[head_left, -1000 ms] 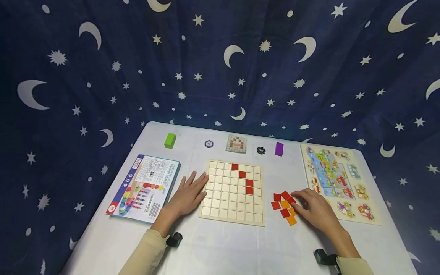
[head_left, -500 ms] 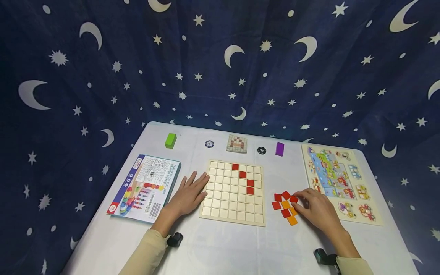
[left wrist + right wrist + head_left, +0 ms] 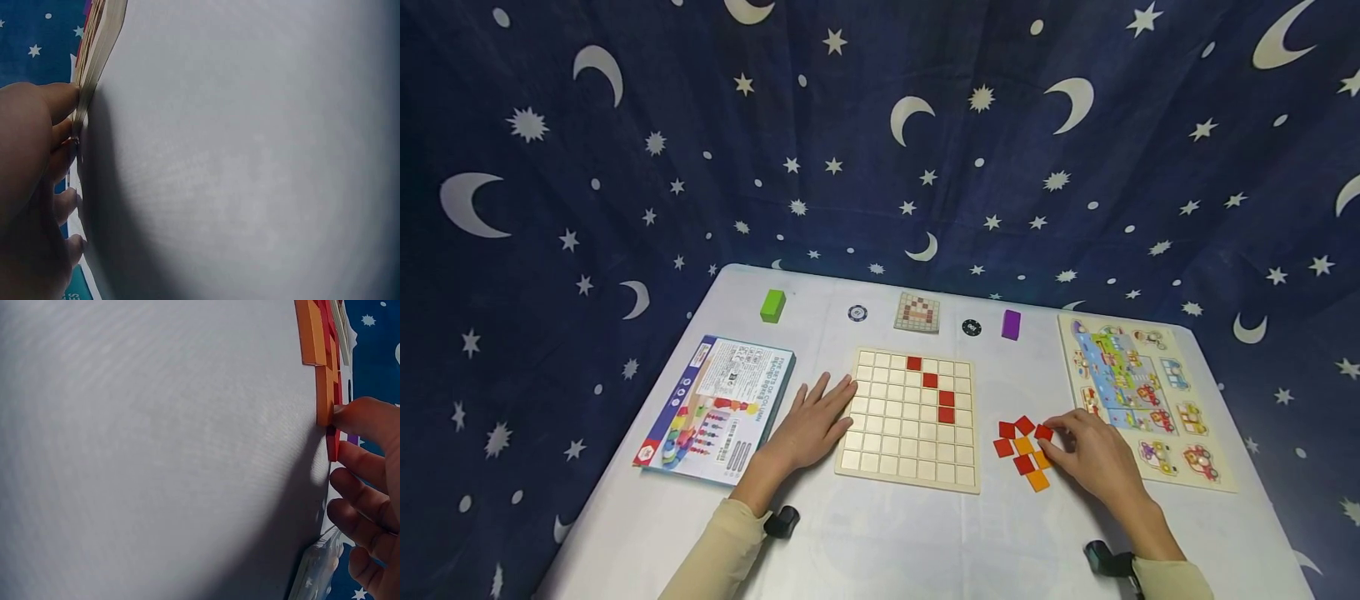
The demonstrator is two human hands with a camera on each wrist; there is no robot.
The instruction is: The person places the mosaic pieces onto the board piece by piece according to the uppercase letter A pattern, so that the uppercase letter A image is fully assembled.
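A wooden grid board [image 3: 906,454] lies in the middle of the table, with several red squares set in its upper right cells. My left hand [image 3: 801,429] lies flat with fingers spread, fingertips at the board's left edge; in the left wrist view those fingers [image 3: 59,100] meet the board's side. Right of the board is a loose pile of red and orange square tiles [image 3: 1022,446]. At the pile's right side my right hand [image 3: 1093,454] pinches a red tile [image 3: 1043,432] between thumb and index finger. The right wrist view has the thumb close against an orange tile [image 3: 325,394].
A boxed toy set [image 3: 715,408] lies left, a vehicle picture puzzle [image 3: 1195,454] right. Along the back are a green block [image 3: 772,306], a pattern card [image 3: 917,312], two round chips, one blue [image 3: 857,313] and one black [image 3: 972,327], and a purple block [image 3: 1011,325].
The right fingers have drawn a red tile slightly right, away from the other tiles in the pile. The left hand keeps its place at the board.
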